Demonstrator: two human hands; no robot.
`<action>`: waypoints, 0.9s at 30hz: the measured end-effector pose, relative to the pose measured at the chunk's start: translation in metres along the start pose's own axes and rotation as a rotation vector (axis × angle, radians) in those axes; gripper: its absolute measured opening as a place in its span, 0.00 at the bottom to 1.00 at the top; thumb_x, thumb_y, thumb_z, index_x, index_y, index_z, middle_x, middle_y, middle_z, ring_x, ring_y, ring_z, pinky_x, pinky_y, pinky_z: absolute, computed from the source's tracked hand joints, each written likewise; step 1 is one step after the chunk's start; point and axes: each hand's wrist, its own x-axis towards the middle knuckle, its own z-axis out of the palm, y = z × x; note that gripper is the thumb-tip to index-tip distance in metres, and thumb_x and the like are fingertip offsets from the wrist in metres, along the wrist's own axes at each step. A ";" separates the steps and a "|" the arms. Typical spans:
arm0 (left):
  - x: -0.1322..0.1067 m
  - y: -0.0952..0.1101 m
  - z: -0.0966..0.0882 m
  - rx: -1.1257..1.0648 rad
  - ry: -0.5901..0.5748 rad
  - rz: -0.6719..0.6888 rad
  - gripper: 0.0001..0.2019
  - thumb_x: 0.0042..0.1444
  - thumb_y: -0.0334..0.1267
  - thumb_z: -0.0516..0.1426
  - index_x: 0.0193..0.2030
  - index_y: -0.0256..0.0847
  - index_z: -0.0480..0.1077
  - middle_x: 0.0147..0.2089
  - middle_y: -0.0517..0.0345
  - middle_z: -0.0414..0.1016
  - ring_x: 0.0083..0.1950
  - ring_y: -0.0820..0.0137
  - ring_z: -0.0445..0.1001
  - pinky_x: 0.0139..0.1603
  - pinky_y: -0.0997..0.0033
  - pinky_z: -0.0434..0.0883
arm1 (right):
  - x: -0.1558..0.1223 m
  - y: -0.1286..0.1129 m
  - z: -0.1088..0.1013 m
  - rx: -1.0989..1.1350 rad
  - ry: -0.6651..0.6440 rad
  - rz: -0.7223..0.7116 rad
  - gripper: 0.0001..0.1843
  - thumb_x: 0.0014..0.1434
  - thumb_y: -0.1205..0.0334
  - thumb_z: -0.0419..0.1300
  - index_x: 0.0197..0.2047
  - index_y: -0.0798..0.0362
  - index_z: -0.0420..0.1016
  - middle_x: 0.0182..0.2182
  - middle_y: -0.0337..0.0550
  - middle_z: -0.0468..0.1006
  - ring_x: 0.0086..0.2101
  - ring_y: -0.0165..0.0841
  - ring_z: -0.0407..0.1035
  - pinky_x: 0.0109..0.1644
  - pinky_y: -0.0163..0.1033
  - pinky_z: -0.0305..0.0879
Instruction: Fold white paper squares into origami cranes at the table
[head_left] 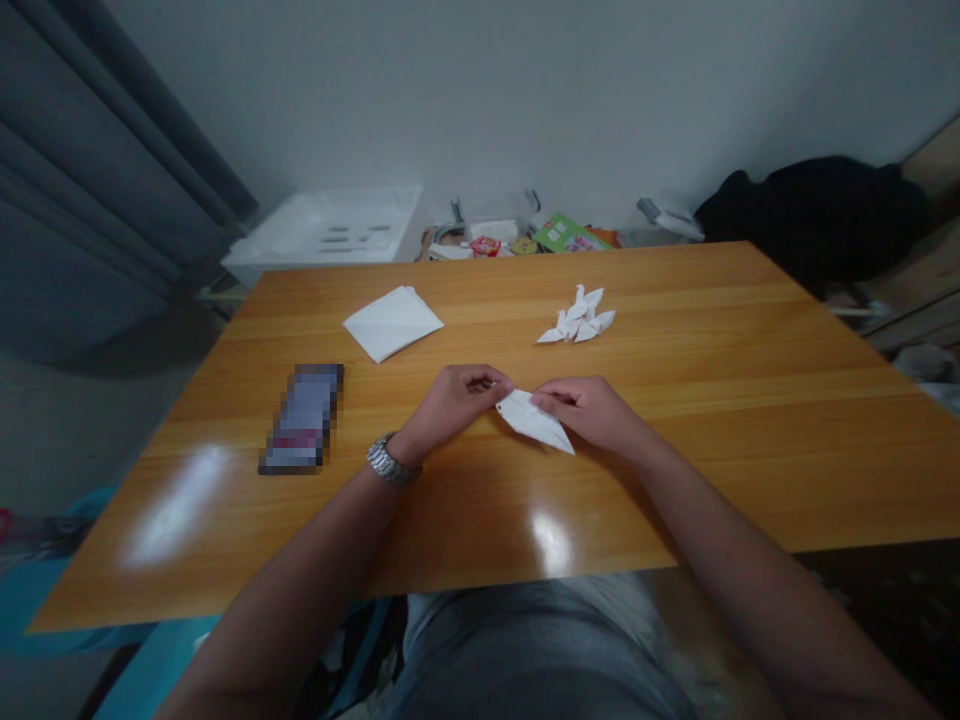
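Note:
A small folded white paper (536, 418), pointed at its near right end, is held just over the wooden table (750, 440). My left hand (466, 398) pinches its left corner, and a metal-banded watch (391, 460) circles that wrist. On the right edge of the paper, my right hand (589, 408) grips with thumb and fingers; part of the paper is covered by them. Beyond my hands lie several folded paper cranes (577, 320) in a cluster. To the left rests a stack of white paper sheets (393, 322).
A phone (304, 418), blurred out, lies on the table's left side. Past the far edge are a white plastic bin (337, 225), a green packet (566, 234) and small items. A dark cloth heap (817, 215) sits at the back right. Grey curtains (97, 150) hang at left.

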 end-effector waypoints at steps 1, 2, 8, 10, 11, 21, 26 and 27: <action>0.000 -0.001 -0.001 -0.039 0.004 -0.036 0.13 0.59 0.47 0.64 0.38 0.37 0.81 0.37 0.52 0.83 0.35 0.70 0.77 0.37 0.72 0.73 | 0.000 0.000 -0.001 0.004 0.001 0.001 0.20 0.67 0.47 0.57 0.40 0.53 0.84 0.36 0.45 0.85 0.35 0.38 0.75 0.39 0.40 0.66; 0.001 -0.002 -0.001 -0.080 0.012 -0.074 0.14 0.59 0.48 0.65 0.38 0.37 0.81 0.36 0.52 0.83 0.33 0.71 0.77 0.36 0.72 0.74 | 0.000 0.001 -0.001 0.008 0.000 0.004 0.21 0.67 0.47 0.57 0.40 0.53 0.84 0.36 0.45 0.85 0.35 0.38 0.74 0.38 0.40 0.66; 0.003 -0.007 -0.008 -0.188 0.118 -0.166 0.17 0.57 0.49 0.66 0.36 0.34 0.80 0.33 0.50 0.82 0.31 0.72 0.77 0.36 0.73 0.76 | 0.000 0.005 -0.003 0.030 0.001 0.002 0.22 0.67 0.46 0.57 0.41 0.54 0.84 0.35 0.44 0.84 0.33 0.37 0.74 0.36 0.38 0.65; 0.003 -0.007 -0.010 -0.181 0.140 -0.147 0.17 0.59 0.50 0.65 0.38 0.33 0.80 0.35 0.49 0.83 0.33 0.72 0.78 0.38 0.72 0.77 | 0.000 0.006 -0.004 0.024 0.007 0.000 0.22 0.67 0.46 0.57 0.40 0.54 0.84 0.34 0.44 0.84 0.33 0.36 0.73 0.35 0.38 0.64; 0.004 -0.007 -0.010 -0.173 0.144 -0.130 0.18 0.60 0.50 0.63 0.39 0.33 0.79 0.37 0.48 0.83 0.34 0.71 0.79 0.39 0.72 0.77 | 0.001 0.006 -0.004 0.020 0.008 0.001 0.21 0.67 0.46 0.57 0.39 0.54 0.84 0.34 0.45 0.84 0.33 0.36 0.73 0.35 0.38 0.64; -0.002 0.003 -0.001 0.105 -0.031 0.036 0.16 0.60 0.48 0.64 0.47 0.38 0.79 0.44 0.53 0.83 0.43 0.69 0.80 0.44 0.74 0.75 | 0.001 0.006 0.000 -0.028 -0.004 0.001 0.17 0.66 0.52 0.58 0.40 0.54 0.84 0.36 0.44 0.85 0.34 0.37 0.76 0.38 0.38 0.66; -0.003 -0.002 0.000 0.126 -0.084 0.053 0.11 0.63 0.44 0.61 0.41 0.37 0.80 0.39 0.55 0.83 0.40 0.71 0.79 0.41 0.75 0.73 | 0.000 0.005 0.002 -0.057 -0.012 -0.008 0.14 0.64 0.54 0.59 0.38 0.54 0.84 0.34 0.43 0.85 0.32 0.36 0.75 0.35 0.37 0.64; -0.003 -0.003 0.000 0.131 -0.083 0.054 0.11 0.63 0.44 0.61 0.40 0.37 0.80 0.38 0.55 0.83 0.39 0.71 0.79 0.40 0.75 0.73 | 0.000 0.004 0.002 -0.065 -0.013 -0.010 0.14 0.64 0.55 0.59 0.38 0.54 0.84 0.34 0.43 0.85 0.32 0.36 0.75 0.35 0.37 0.64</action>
